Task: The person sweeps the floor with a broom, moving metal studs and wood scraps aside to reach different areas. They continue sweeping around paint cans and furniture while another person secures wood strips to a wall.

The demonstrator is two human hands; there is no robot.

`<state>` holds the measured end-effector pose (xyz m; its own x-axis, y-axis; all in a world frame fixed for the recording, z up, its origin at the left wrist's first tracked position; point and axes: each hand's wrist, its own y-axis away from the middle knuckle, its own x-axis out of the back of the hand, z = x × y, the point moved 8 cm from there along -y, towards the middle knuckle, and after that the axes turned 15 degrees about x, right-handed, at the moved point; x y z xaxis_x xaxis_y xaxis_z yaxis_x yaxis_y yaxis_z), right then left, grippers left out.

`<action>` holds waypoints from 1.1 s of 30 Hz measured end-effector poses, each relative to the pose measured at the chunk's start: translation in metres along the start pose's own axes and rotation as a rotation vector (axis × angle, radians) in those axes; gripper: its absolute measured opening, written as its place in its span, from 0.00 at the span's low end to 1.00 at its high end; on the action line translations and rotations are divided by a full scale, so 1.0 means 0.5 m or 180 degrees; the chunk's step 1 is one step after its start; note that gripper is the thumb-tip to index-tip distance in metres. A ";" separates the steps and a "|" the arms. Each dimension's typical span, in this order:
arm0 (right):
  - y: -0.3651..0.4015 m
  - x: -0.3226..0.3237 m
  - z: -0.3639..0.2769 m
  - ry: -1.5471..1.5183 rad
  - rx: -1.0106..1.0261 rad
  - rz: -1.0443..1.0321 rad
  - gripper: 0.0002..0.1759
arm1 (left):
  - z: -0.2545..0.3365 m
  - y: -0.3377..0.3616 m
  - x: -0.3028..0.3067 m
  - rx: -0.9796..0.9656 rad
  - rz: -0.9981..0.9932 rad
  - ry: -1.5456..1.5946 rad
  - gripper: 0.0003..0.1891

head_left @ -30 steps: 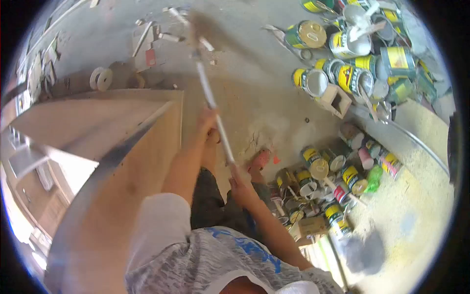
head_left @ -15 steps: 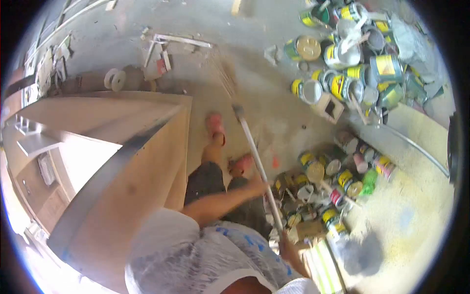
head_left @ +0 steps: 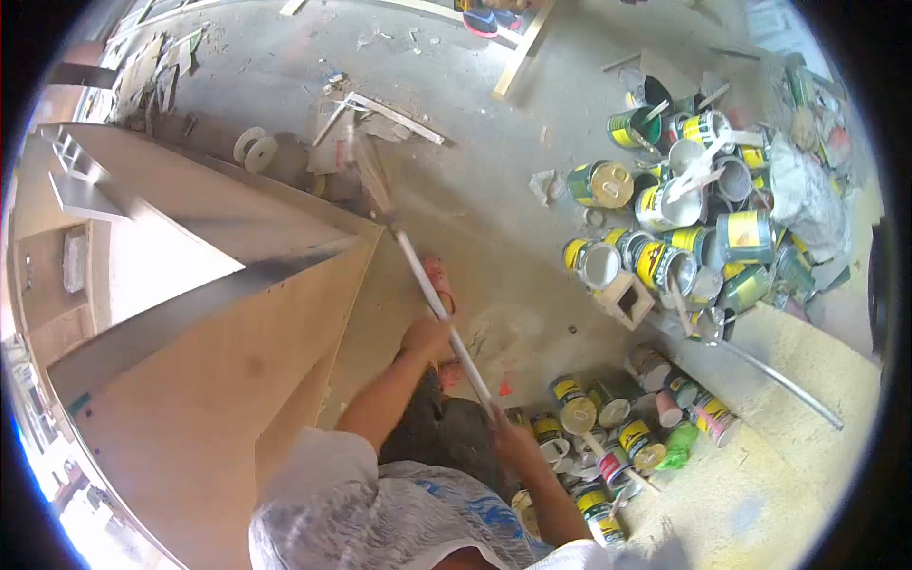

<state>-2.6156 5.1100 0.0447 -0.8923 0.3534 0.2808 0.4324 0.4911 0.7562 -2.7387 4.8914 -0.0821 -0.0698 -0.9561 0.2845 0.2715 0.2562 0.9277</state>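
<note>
A long-handled broom (head_left: 432, 294) slants across the middle of the view, with a pale metal handle. Around the handle's middle my left hand (head_left: 426, 338) is closed. My right hand (head_left: 511, 439) grips the same handle lower in the view, near its upper end. The broom's blurred bristles (head_left: 371, 176) are at the floor beside the wooden cabinet's corner. Close by the bristles lie a white angled strip (head_left: 394, 119) and other scraps.
A wooden cabinet (head_left: 209, 370) fills the left side. Used paint cans (head_left: 665, 204) crowd the right, with several more cans (head_left: 575, 408) beside my right arm. A white spool (head_left: 256, 152) stands behind the cabinet. A wooden strip (head_left: 522, 52) lies at the top.
The broom and both hands have swung left, and the bristles are now nearer the cabinet's corner. My right hand is farther from my body. The view has shifted, showing more floor at the top.
</note>
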 end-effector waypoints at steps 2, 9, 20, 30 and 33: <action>-0.057 0.093 -0.061 0.0021 0.0136 0.0026 0.30 | 0.016 -0.081 0.010 0.0129 -0.0033 0.0687 0.15; 0.176 0.265 -0.105 0.0170 -0.0430 -0.0362 0.32 | 0.096 0.116 -0.105 -0.0536 -0.0170 0.0728 0.27; -0.124 0.519 -0.090 0.0327 0.0073 -0.0876 0.31 | 0.232 -0.122 -0.139 0.0882 -0.0460 0.1206 0.23; -0.502 0.830 -0.399 0.1730 0.1092 -0.0735 0.30 | 0.640 -0.290 0.307 -0.0100 0.0420 0.2481 0.12; -0.358 0.930 -0.396 0.2461 0.1572 -0.0748 0.32 | 0.694 -0.208 0.249 -0.0255 0.0303 0.3026 0.09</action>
<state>-3.1336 5.0287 0.1566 -0.7253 -0.3362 0.6008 0.0785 0.8266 0.5573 -3.1086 4.7948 -0.0593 0.7545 -0.6562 0.0100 0.3031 0.3619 0.8816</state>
